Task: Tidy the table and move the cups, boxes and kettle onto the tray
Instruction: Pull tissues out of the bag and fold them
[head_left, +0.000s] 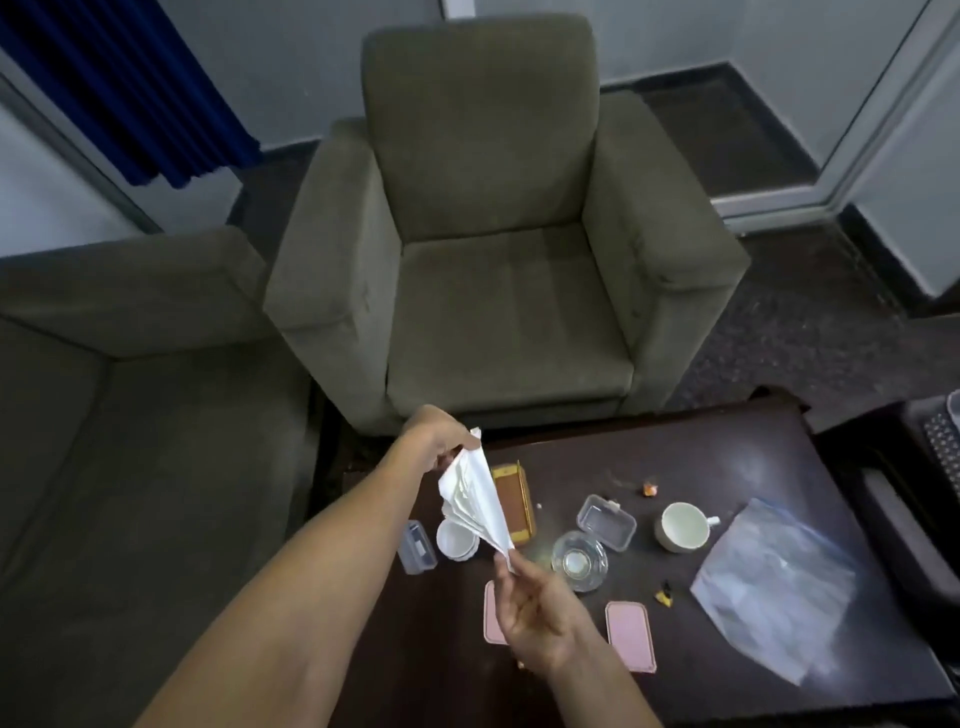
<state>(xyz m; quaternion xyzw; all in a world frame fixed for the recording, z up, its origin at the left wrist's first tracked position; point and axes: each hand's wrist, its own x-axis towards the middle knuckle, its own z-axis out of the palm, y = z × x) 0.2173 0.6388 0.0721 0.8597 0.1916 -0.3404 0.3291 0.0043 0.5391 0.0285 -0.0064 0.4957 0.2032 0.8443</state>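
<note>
My left hand pinches the top end of a white folded napkin above the dark table. My right hand pinches its lower corner. Under the napkin stand a small white cup and a brown-and-gold box. A clear plastic box, a clear glass dish and a white cup with a handle sit further right. A small clear box lies at the table's left edge.
Two pink lids lie near the front, one partly behind my right hand. A clear plastic bag covers the right side. Small orange scraps dot the table. A green armchair stands beyond, a sofa to the left.
</note>
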